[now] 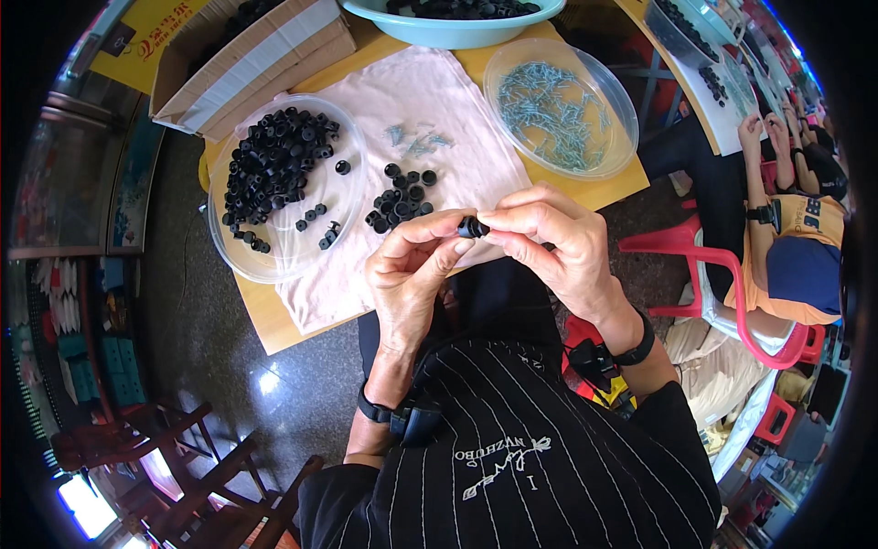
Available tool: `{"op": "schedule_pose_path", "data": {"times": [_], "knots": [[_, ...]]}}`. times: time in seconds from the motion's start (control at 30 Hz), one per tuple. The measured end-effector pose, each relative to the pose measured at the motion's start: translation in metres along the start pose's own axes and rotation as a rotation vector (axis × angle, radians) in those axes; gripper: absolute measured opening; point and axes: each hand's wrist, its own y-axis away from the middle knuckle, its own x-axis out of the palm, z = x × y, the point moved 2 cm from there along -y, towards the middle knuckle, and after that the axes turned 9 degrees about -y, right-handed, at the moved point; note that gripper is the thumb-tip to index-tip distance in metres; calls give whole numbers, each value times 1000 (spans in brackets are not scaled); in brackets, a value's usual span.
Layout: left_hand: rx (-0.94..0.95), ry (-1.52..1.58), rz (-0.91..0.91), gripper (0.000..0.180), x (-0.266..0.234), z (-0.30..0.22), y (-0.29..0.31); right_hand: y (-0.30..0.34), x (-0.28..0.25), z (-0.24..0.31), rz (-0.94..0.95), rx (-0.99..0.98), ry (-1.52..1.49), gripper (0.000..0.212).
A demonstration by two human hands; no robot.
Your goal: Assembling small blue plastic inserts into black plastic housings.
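left hand and right hand pinch a small black part. left clear tray holds black caps; right tray, screws; blue basin, black pieces.

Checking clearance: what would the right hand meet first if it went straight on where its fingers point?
Right hand meets the small black part first, then likely the left hand; depth is unclear.
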Motion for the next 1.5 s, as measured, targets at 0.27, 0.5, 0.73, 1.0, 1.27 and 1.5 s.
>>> {"op": "schedule_pose_path", "data": {"times": [0.27, 0.5, 0.73, 1.0, 1.27, 1.5], "knots": [[1, -124, 56, 24, -6, -4, 0, -2, 1, 6, 43, -113, 139, 28], [-149, 129, 11, 19, 0, 3, 3, 1, 4, 2, 4, -95, 127, 28], [-155, 127, -22, 16, 8, 0, 1, 4, 10, 9, 2, -35, 144, 34], [-237, 213, -59, 13, 11, 7, 6, 6, 14, 1, -26, -110, 255, 32], [-247, 263, -50, 11, 11, 11, 7, 13, 23, -1, -92, -70, 218, 26], [-224, 359, -11, 16, 15, 3, -3, -8, 13, -4, -81, 11, 158, 28]]}}
